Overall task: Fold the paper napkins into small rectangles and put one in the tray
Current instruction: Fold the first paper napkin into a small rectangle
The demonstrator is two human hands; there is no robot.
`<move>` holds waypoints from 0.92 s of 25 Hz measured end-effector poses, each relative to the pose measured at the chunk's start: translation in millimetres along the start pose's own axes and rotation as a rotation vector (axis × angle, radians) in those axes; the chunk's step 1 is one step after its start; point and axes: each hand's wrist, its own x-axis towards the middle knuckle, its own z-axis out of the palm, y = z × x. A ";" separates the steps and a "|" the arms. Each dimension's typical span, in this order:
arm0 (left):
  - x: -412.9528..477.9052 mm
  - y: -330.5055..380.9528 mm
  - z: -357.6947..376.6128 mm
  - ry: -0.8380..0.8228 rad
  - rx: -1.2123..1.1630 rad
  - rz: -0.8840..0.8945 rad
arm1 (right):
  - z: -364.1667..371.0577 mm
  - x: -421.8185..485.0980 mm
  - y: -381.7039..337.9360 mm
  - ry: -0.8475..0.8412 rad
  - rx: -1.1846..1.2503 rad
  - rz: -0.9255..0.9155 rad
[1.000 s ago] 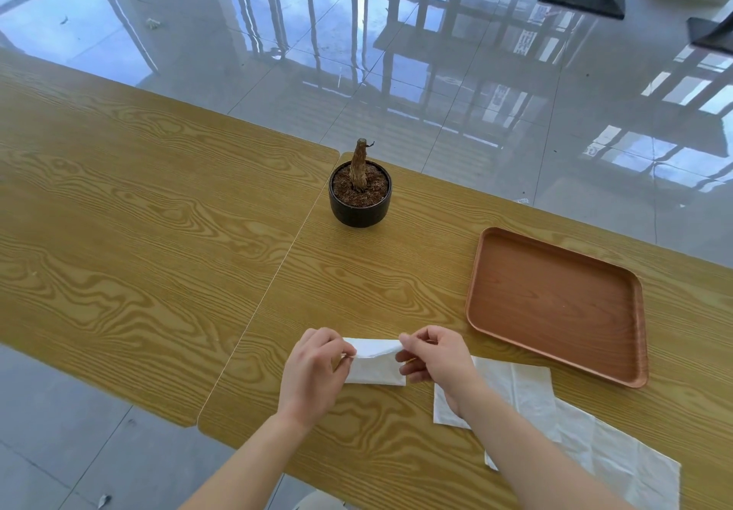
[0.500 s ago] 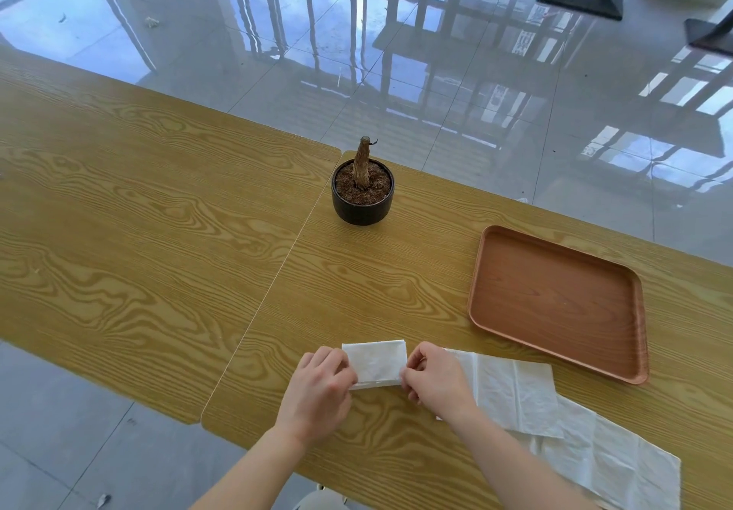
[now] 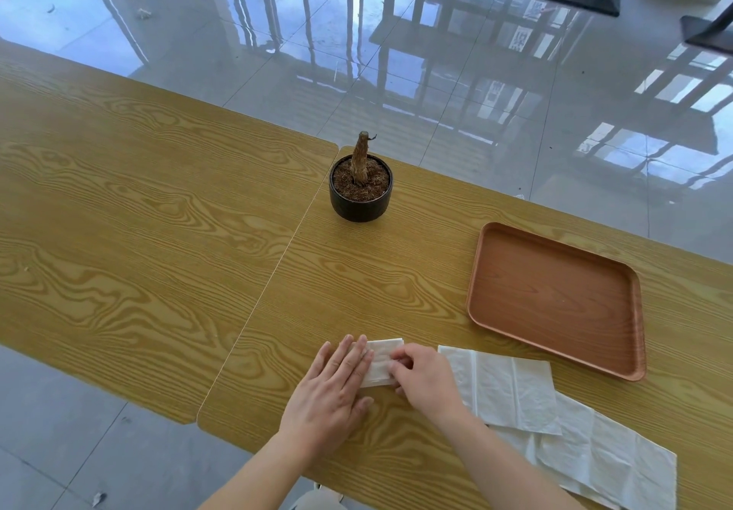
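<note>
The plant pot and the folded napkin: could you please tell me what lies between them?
Head view: only bare tabletop lies between the plant pot and the folded napkin.

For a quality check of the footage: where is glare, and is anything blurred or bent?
Head view: strong window glare on the glossy floor; the wide lens slightly bends the edges of the table; soft light, faint shadows; the folded napkin, left hand, right hand and tray are sharp.
</note>
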 end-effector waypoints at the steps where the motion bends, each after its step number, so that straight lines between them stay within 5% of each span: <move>1: -1.1 -0.9 -1.2 -0.016 0.007 0.003 | -0.6 2.1 -0.8 0.009 0.035 0.039; 7: 11.0 1.1 -15.1 0.117 -0.065 -0.042 | -2.5 11.3 -13.3 0.054 0.029 0.088; 12: 27.2 5.0 -23.7 0.168 -0.052 -0.095 | -6.0 27.4 -39.7 -0.063 0.028 0.126; 18: 37.2 8.8 -38.1 0.125 -0.156 -0.257 | -40.0 23.9 -21.0 0.147 0.032 0.123; 23: 45.3 8.0 -44.5 0.014 -0.195 -0.500 | -23.6 3.7 -8.8 0.064 -0.438 0.035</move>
